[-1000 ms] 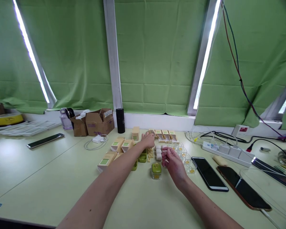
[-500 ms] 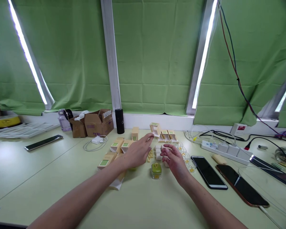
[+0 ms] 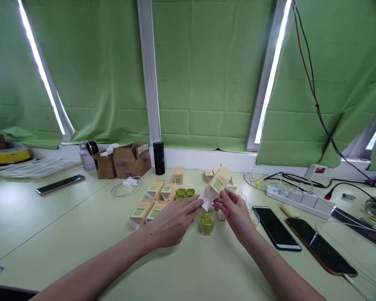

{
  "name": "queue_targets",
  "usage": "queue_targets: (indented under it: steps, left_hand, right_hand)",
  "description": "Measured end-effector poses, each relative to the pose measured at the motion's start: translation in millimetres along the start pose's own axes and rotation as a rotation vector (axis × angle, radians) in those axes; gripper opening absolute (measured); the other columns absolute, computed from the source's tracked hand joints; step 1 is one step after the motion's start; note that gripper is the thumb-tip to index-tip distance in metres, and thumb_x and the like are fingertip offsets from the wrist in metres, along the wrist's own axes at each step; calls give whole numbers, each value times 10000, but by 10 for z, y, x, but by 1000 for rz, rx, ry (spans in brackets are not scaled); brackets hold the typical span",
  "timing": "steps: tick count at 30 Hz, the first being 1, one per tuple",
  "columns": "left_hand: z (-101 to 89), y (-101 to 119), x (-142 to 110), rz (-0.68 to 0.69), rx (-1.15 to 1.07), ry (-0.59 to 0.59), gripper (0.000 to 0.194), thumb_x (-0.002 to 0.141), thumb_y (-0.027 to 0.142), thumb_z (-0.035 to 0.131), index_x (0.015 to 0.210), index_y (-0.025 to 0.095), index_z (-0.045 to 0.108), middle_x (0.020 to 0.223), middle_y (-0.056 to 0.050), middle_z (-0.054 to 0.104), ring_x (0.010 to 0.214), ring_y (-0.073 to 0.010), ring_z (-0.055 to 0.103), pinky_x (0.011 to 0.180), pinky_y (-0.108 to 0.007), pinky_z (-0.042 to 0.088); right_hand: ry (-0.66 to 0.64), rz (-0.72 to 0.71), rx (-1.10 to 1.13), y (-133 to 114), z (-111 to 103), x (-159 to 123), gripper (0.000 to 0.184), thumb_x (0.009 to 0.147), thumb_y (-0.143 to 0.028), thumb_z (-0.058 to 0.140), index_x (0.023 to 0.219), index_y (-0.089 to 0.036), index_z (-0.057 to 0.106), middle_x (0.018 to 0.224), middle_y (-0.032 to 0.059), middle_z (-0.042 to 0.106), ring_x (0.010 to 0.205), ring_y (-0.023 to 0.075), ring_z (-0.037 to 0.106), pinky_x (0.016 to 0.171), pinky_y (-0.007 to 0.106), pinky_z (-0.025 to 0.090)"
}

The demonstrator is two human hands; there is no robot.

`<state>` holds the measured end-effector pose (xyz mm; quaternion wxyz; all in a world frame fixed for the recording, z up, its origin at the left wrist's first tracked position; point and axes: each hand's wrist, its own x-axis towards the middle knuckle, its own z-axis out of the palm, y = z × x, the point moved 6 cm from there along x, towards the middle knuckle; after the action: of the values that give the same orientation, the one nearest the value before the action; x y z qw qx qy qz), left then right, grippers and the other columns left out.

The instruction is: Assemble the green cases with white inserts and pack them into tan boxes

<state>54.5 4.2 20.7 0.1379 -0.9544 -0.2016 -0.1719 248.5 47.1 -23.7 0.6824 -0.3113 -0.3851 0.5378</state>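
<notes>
Carton [image 3: 218, 183] tilts between left grip [image 3: 174, 223] and right grip [image 3: 235, 212].

Held carton [image 3: 223, 175] tan, green square label [image 3: 217, 185]; jar lid [image 3: 207, 220] olive-green; curtains [image 3: 203, 75] green.

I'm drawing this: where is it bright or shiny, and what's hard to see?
Head view: window gaps between the curtains glare white; head view: a pale streak shines on the brown-edged phone; head view: any print on the box in the right hand is too small to read.
</notes>
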Motion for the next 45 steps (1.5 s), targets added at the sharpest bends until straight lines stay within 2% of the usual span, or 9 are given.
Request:
queue_targets:
  steps: [5, 10, 15, 22, 26, 30, 35, 41, 45]
  left_hand:
    - [-89, 2, -32, -34, -69, 111, 474, 953, 120, 491, 1421, 188, 512, 1489, -181, 573, 1345, -335, 599, 1030, -474, 555]
    - [-169, -204, -46, -303, -214, 311, 327, 951, 196, 583, 1278, 210, 603, 1387, -170, 575, 1217, -324, 642, 910, -442, 594]
    - [-86, -381, 94, -424, -443, 366, 540, 946, 290, 681, 1450, 250, 494, 1411, -148, 568, 1274, -323, 603, 1010, -478, 572]
    - [-11, -441, 293, -356, -619, 397, 489, 926, 171, 659, 1385, 271, 522, 1376, -124, 583, 1272, -291, 602, 1055, -472, 557]
    - [-3, -394, 232, -275, -467, 527, 578, 836, 49, 647, 1362, 242, 505, 1380, -153, 557, 1363, -323, 533, 1114, -530, 513]
    - [-6, -300, 123, -170, -196, 644, 523, 860, 50, 619, 1330, 238, 486, 1370, -178, 533, 1323, -335, 546, 1020, -530, 555]
    - [-22, -254, 2, -84, 85, 756, 454, 891, 71, 624, 1264, 287, 482, 1344, -143, 531, 1262, -314, 560, 990, -525, 551]
    - [47, -347, -45, -155, 44, 727, 433, 879, 93, 642, 1224, 311, 498, 1367, -126, 564, 1305, -332, 569, 1050, -574, 519]
    - [81, -321, -19, -100, -16, 686, 422, 887, 95, 621, 1241, 280, 484, 1392, -157, 561, 1420, -358, 514, 1115, -640, 486]
  right_hand:
    - [-39, -64, -86, -59, -5, -12, 552, 721, -540, 920, 1099, -179, 743, 1061, 84, 784, 819, 179, 719, 758, 309, 606]
    - [-72, -175, -209, -108, 6, -33, 558, 797, -537, 862, 1215, -218, 675, 1221, 110, 762, 1084, 258, 724, 943, 391, 595]
    - [-193, -325, -395, -95, 143, -142, 468, 942, -464, 722, 1338, -270, 567, 1343, 114, 703, 1243, 276, 675, 995, 423, 584]
    - [-165, -646, -881, -184, 165, -263, 423, 995, -242, 563, 1412, -266, 497, 1363, 129, 651, 1255, 305, 637, 1042, 515, 550]
    - [-222, -878, -1053, -237, 242, -355, 562, 985, -130, 486, 1519, -278, 394, 1482, 134, 552, 1410, 311, 519, 1154, 573, 467]
    - [-233, -1041, -1144, -291, 318, -432, 531, 989, -79, 454, 1475, -289, 431, 1535, 149, 448, 1470, 321, 440, 1138, 590, 474]
    - [-179, -1107, -1154, -377, 302, -380, 574, 988, -130, 520, 1512, -314, 373, 1495, 156, 446, 1434, 345, 444, 1115, 630, 476]
    - [-135, -1083, -1171, -443, 291, -238, 575, 1004, -201, 534, 1529, -288, 316, 1441, 164, 487, 1373, 366, 471, 1107, 662, 457]
    - [-115, -1103, -1180, -393, 267, -281, 598, 990, -179, 544, 1528, -263, 299, 1438, 175, 477, 1382, 370, 445, 1102, 648, 454]
